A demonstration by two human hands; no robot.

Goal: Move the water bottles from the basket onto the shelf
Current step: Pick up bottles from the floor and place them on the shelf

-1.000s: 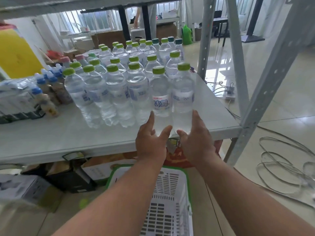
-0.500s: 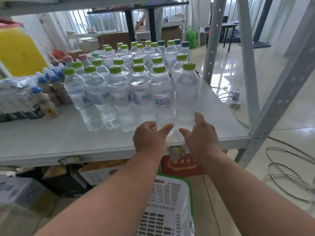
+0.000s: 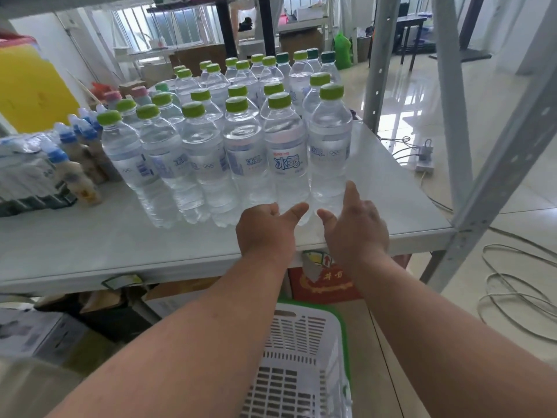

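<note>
We have both hands at the front row of water bottles standing upright on the shelf, packed cap to cap. Our left hand sits in front of the labelled bottle: thumb out toward its base, other fingers curled under, nothing held that we can see. Our right hand has its fingers loosely extended, forefinger up beside the end bottle, gripping nothing; whether it touches the bottle we cannot tell. The basket lies below the shelf edge, and the part in view shows no bottle. Risks, as we judge them: the end bottle stands at the open right side of the row, so a brush from the raised forefinger could tip it. The rows stand tight, so one toppling bottle could knock its neighbours. A careless hand could also catch the shelf lip on the way down to the basket.
</note>
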